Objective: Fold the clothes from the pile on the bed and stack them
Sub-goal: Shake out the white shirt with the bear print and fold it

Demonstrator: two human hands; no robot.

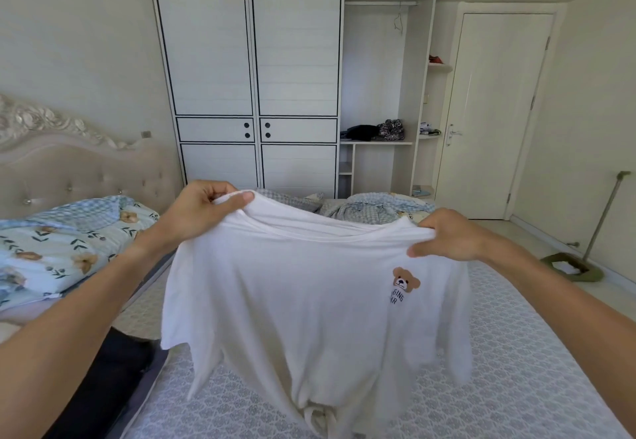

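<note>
A white T-shirt (296,301) with a small bear print on its chest hangs spread out in the air above the bed (516,369). My left hand (199,209) pinches its left shoulder near the collar. My right hand (451,233) grips the right shoulder. The shirt's front faces me, and its hem bunches near the mattress at the bottom. A dark garment (103,380) lies at the bed's left edge under my left forearm. The shirt hides whatever lies behind it on the bed.
A floral quilt (58,249) lies at the left by the padded headboard. Crumpled checked bedding (375,209) sits at the far end. A white wardrobe (247,77) stands behind, a door to its right. A mop and dustpan (581,259) lean at the right wall.
</note>
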